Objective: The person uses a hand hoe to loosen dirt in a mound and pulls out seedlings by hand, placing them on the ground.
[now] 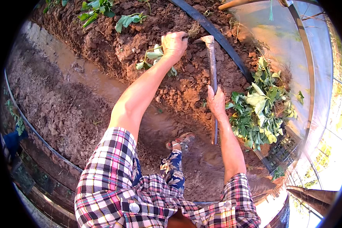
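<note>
My left hand (174, 44) is closed around the stem of a leafy seedling (156, 53). Its leaves hang out below the wrist, and pale roots (194, 30) show just past the fingers. My right hand (216, 100) grips the wooden handle (212, 62) of a short hoe. The hoe's head (207, 40) lies close to the roots, over the brown soil of a raised bed (185, 71). Part of the blade is hard to make out against the soil.
Set seedlings (128, 20) stand farther up the bed. A black drip hose (213, 31) crosses it. On the right, a heap of leafy seedlings (259, 108) lies over a dark plastic crate (282, 151) beside plastic sheeting (290, 57). A muddy furrow (102, 82) runs alongside.
</note>
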Demonstrator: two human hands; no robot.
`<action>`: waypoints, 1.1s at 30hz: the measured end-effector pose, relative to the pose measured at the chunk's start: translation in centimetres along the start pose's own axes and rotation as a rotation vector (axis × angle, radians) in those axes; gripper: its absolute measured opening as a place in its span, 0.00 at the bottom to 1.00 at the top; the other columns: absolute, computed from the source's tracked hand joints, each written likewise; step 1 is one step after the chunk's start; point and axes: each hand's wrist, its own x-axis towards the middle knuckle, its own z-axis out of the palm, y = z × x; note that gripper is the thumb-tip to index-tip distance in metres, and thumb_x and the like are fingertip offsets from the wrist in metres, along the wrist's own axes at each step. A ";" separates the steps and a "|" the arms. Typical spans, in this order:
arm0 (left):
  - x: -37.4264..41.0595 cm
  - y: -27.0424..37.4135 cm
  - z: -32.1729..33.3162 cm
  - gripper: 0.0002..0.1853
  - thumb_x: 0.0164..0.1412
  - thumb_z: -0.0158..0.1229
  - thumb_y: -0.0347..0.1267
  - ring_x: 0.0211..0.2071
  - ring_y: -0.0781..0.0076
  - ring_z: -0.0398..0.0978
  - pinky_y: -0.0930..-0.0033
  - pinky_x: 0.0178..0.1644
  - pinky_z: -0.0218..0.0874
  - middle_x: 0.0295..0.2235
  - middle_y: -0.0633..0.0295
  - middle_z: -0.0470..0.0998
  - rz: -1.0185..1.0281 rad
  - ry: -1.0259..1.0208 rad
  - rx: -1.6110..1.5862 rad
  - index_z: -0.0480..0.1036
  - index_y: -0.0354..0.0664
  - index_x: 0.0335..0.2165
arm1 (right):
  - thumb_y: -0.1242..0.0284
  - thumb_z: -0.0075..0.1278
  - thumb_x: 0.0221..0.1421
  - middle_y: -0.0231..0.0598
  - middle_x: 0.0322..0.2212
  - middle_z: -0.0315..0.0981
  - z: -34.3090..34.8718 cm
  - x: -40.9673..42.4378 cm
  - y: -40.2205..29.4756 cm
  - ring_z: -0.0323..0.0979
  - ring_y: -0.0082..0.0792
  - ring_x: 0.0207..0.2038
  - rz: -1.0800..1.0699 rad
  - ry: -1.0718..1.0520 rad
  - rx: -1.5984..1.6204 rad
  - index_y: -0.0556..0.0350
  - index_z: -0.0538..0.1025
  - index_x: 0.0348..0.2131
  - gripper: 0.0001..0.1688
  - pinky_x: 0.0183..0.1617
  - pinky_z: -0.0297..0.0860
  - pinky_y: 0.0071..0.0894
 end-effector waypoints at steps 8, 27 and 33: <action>0.0 -1.8 3.0 0.04 0.38 0.56 0.29 0.33 0.63 0.71 0.62 0.34 0.59 0.26 0.61 0.72 0.324 -0.223 0.392 0.75 0.48 0.21 | 0.57 0.45 0.53 0.49 0.20 0.68 0.3 -0.7 0.4 0.70 0.44 0.25 -0.032 0.054 0.038 0.64 0.70 0.30 0.24 0.30 0.65 0.39; 1.0 0.2 2.8 0.05 0.42 0.53 0.24 0.28 0.61 0.76 0.68 0.28 0.67 0.25 0.53 0.75 0.190 -0.372 0.408 0.74 0.39 0.22 | 0.67 0.47 0.53 0.50 0.16 0.70 -4.8 -8.7 -2.8 0.72 0.43 0.19 -0.045 0.178 -0.102 0.64 0.65 0.30 0.15 0.21 0.67 0.37; 1.2 0.3 3.8 0.03 0.37 0.58 0.23 0.26 0.59 0.76 0.67 0.26 0.68 0.26 0.52 0.75 0.136 -0.386 0.332 0.75 0.38 0.19 | 0.62 0.43 0.55 0.58 0.16 0.69 -5.1 -4.3 -6.8 0.72 0.53 0.23 0.011 0.063 -0.361 0.67 0.66 0.29 0.20 0.25 0.69 0.44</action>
